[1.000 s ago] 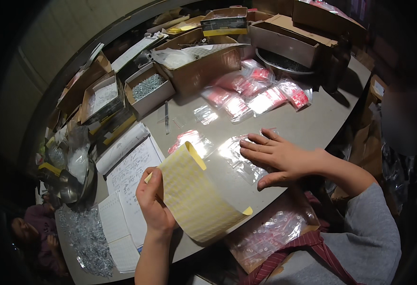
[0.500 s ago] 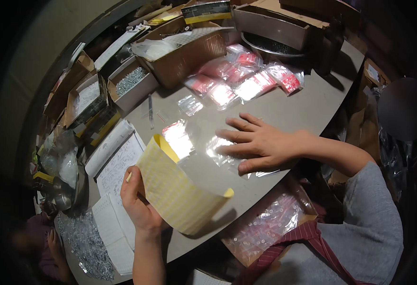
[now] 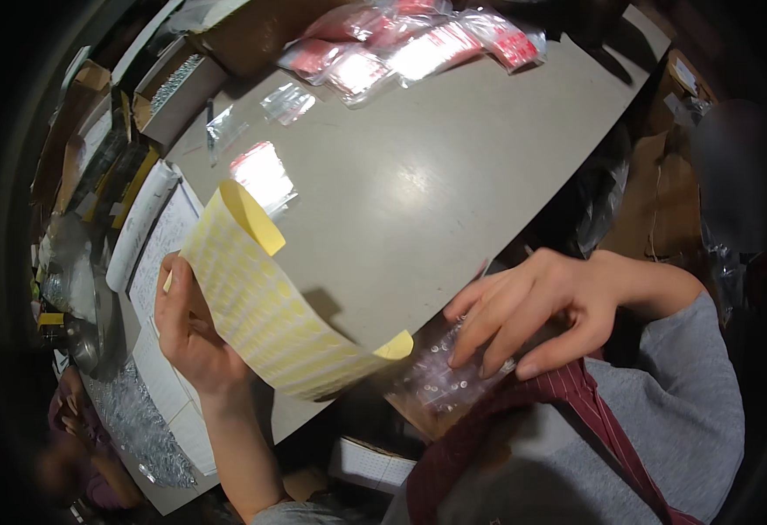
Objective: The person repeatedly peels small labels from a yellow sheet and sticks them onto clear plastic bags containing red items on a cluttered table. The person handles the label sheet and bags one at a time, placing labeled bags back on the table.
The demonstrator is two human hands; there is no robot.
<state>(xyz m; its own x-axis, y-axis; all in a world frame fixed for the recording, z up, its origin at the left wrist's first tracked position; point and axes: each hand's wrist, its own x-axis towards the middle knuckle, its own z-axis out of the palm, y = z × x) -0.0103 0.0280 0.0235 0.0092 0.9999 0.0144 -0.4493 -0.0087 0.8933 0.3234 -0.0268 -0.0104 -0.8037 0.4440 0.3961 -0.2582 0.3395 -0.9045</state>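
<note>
Since half a second ago, the right hand (image 3: 536, 315) has moved off the tabletop to the lap side of the table (image 3: 401, 236), and the clear packets that lay beneath it have gone from that spot too. It now hangs palm down over the small clear bags of washer-like pieces (image 3: 440, 374) beyond the table's near edge, its wrist bent and the forearm coming in from the right. Its fingers are curled and slightly spread, the thumb apart from them; the fingertips reach the bags, but whether they pinch anything I cannot tell. The hand and the maroon striped apron (image 3: 606, 429) hide much of the bags, and the cardboard around them shows only in part.

The left hand (image 3: 195, 337) is raised at the left, thumb up, clamped on the left edge of the sheet of yellow round labels (image 3: 257, 302). That sheet bows in a curve above the table's near edge, both ends curling up, its back mostly hidden; the fingers behind it are covered. It partly overlaps the stack of red-and-white packets (image 3: 263, 175) and the notebook (image 3: 160, 232). Boxes along the far left are dark and blurred.
</note>
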